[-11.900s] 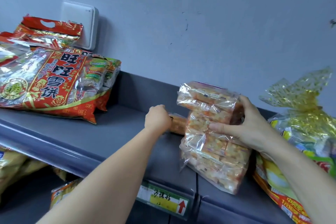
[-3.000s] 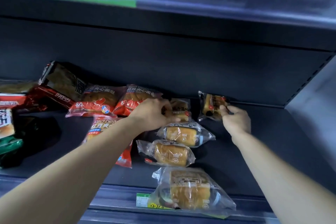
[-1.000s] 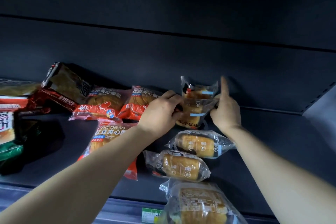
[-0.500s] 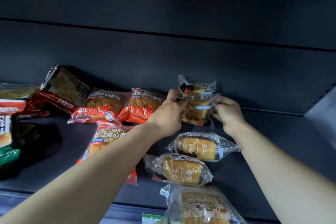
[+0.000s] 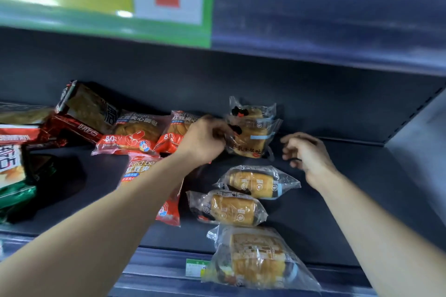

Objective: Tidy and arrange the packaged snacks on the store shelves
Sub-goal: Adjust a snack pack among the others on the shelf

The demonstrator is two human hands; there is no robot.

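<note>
Pinching the upright bread pack (image 5: pixel 254 138) at its left edge with my left hand (image 5: pixel 204 141), fingers clamped; right hand (image 5: pixel 307 153) hovering just beside it, fingers loosely curled, apart.

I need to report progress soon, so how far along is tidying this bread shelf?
Done: two upright clear bread packs stand against the back wall. In hand: the left hand pinches their left edge; the right hand hovers open beside them. Left: three flat bread packs lie in front, the nearest pack overhanging the shelf edge, and the red bean packs sit askew.
</note>
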